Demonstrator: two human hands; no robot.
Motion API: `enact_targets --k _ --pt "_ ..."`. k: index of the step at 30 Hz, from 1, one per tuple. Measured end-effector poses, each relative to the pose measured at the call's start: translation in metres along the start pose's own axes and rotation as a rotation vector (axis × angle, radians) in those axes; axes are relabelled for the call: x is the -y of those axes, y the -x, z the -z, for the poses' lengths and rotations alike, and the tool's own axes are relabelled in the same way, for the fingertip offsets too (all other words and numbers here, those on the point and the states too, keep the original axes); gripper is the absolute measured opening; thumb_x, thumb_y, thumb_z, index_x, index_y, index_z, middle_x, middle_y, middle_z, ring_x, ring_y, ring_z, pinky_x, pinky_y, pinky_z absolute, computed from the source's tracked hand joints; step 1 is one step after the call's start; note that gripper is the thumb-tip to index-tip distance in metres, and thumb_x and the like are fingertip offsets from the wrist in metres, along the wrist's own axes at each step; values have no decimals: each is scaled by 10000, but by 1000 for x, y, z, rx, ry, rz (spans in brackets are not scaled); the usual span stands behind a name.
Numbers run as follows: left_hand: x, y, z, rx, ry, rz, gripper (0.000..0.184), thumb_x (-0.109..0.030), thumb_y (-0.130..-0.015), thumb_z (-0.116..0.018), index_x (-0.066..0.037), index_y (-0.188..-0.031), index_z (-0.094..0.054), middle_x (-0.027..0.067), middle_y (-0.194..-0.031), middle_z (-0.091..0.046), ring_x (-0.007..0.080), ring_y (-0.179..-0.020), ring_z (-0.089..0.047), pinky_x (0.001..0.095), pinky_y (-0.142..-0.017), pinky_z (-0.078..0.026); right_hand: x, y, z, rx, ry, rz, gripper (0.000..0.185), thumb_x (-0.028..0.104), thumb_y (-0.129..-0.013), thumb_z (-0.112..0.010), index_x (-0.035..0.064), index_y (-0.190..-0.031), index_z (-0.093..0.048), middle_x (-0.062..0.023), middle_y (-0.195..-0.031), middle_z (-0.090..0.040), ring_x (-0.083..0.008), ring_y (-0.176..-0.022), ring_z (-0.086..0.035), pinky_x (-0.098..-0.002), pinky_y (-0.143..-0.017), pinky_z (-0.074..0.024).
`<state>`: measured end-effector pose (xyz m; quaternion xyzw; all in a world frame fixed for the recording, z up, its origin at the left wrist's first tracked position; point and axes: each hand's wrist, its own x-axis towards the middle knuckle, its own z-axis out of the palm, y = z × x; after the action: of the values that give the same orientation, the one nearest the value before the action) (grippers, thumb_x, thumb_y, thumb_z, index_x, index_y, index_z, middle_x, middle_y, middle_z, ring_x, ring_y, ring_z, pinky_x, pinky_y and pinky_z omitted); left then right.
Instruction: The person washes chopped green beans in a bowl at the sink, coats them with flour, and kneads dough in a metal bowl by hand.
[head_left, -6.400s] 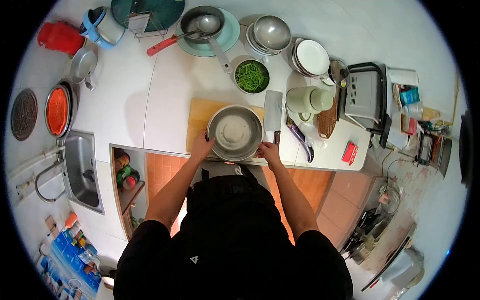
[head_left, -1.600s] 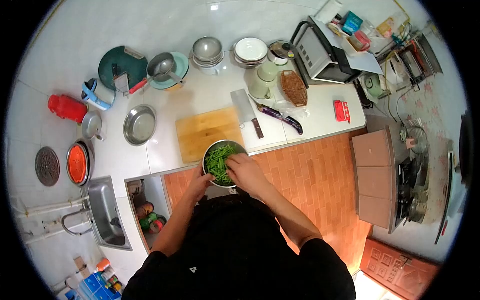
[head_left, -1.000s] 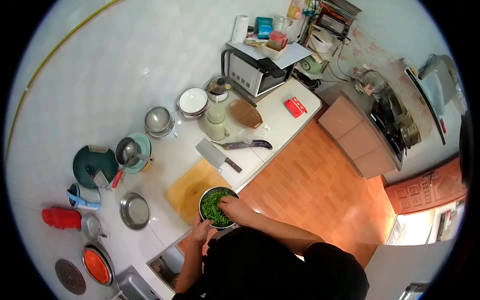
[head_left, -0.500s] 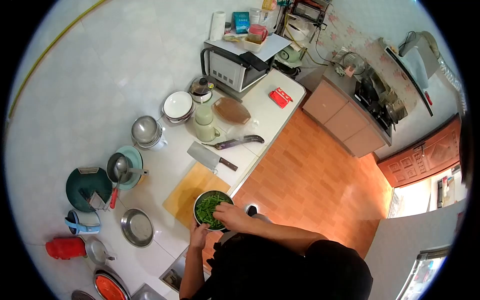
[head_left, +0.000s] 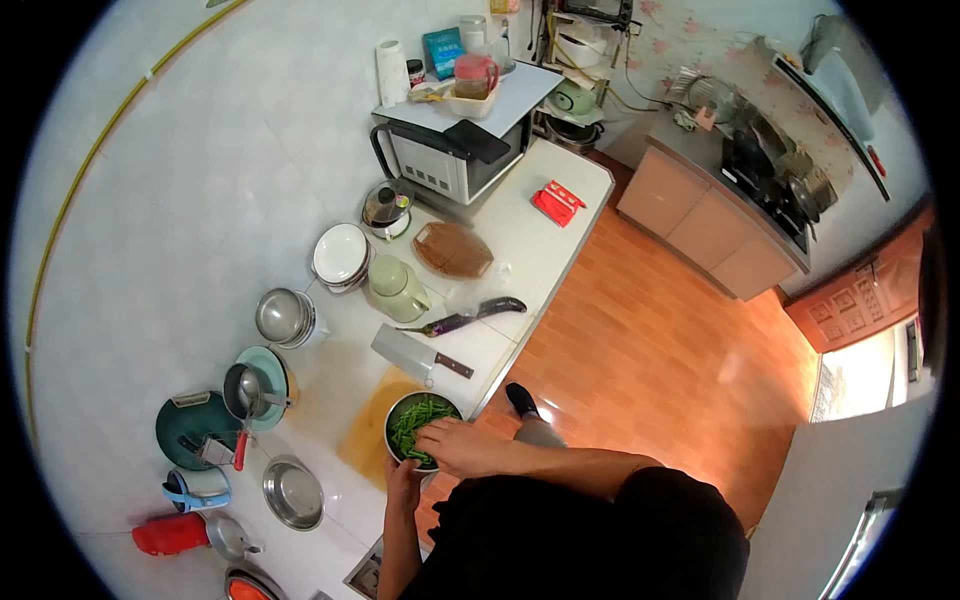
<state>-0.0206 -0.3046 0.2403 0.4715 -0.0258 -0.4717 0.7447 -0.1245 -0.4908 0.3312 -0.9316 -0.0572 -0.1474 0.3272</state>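
A metal bowl (head_left: 391, 437) full of cut green beans (head_left: 408, 424) is held in front of my body, over the near edge of the wooden cutting board (head_left: 366, 424). My left hand (head_left: 404, 482) grips the bowl's near side, thumb at the rim. My right hand (head_left: 452, 446) reaches in from the right, its fingers curled on the beans; the fingertips are partly hidden among them. Beyond the bowl, a cleaver (head_left: 408, 355) lies on the counter with its dark handle to the right. An eggplant (head_left: 475, 316) lies just past it.
Along the wall stand a green thermos jug (head_left: 392, 286), stacked white bowls (head_left: 341, 254), metal strainers (head_left: 284, 316) and a saucepan (head_left: 243, 389). A steel basin (head_left: 293, 493) sits left of the board. A microwave (head_left: 432, 165) and a red packet (head_left: 558, 203) occupy the far counter.
The camera view has shifted and turned slightly. My right hand has moved a little further over the bowl. A shoe shows more fully on the floor. My left hand still holds the bowl.
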Motion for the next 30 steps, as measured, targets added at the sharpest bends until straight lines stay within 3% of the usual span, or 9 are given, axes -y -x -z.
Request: enact_targets --k 2,5,8,9,15,20,24,26,30 --pt "-5 -8 -33 -143 21 6 601 40 -745 -529 -54 -1328 -413 124 -1242 -537 298 -1091 -608 459 -875 -577 -24 -3 24 81 -100 -84 254 74 -806 -613 32 -1057 -616 -145 -1099 -617 -311 -1039 -583 -410 -877 -484" --pt "-2 -27 -70 -230 -7 -54 637 0 -737 -522 -70 -1355 -386 143 -1255 -543 349 -1104 -604 535 -875 -560 -79 -18 83 -174 -164 -196 195 160 -836 -651 34 -984 -631 -127 -941 -646 -302 -901 -623 -418 -795 -502" --pt "11 -40 -90 -344 55 -110 623 -6 -737 -523 -58 -1344 -390 148 -1253 -542 355 -1106 -602 535 -864 -568 -160 -34 138 -343 -288 -386 187 191 -833 -654 49 -954 -639 -102 -825 -650 -273 -746 -631 -385 -704 -507" --pt "16 -43 -94 -364 73 -121 623 -6 -737 -523 -58 -1344 -390 148 -1253 -542 355 -1106 -602 535 -864 -568 -187 -41 151 -412 -296 -570 230 219 -815 -680 47 -961 -634 -93 -816 -649 -253 -735 -627 -375 -710 -507" --pt "27 -41 -121 -490 280 -235 570 27 -734 -541 -4 -1291 -421 159 -1205 -546 361 -1077 -606 546 -876 -581 -352 -78 227 -644 -69 -596 433 287 -781 -761 24 -1084 -595 -101 -859 -621 -222 -747 -585 -355 -676 -481" --pt "38 -29 -128 -625 375 -321 666 17 -706 -522 -2 -1354 -370 202 -1295 -492 403 -1080 -592 538 -834 -583 -389 -94 237 -824 -247 -572 240 133 -868 -674 -16 -1043 -604 -80 -839 -630 -150 -749 -574 -293 -698 -476" --pt "60 -16 -105 -664 423 -330 636 -13 -727 -542 -4 -1346 -396 199 -1307 -501 396 -1154 -554 575 -910 -537 -396 -68 182 -617 -578 -682 128 129 -911 -603 5 -899 -630 -26 -784 -596 -104 -701 -523 -250 -641 -434" --pt "48 -16 -127 -733 478 -389 641 66 -726 -476 21 -1356 -361 233 -1281 -501 368 -1073 -606 494 -802 -599 -389 -46 147 -447 -642 -722 140 107 -917 -557 -10 -932 -632 -57 -819 -638 -120 -716 -552 -253 -644 -448" --pt "49 -8 -134 -1002 505 -348 591 80 -740 -456 14 -1323 -384 205 -1220 -537 342 -1042 -621 473 -766 -603 -361 -11 92 -154 -812 -853 93 66 -896 -570 -2 -912 -631 -58 -786 -644 -106 -669 -562 -240 -608 -450"
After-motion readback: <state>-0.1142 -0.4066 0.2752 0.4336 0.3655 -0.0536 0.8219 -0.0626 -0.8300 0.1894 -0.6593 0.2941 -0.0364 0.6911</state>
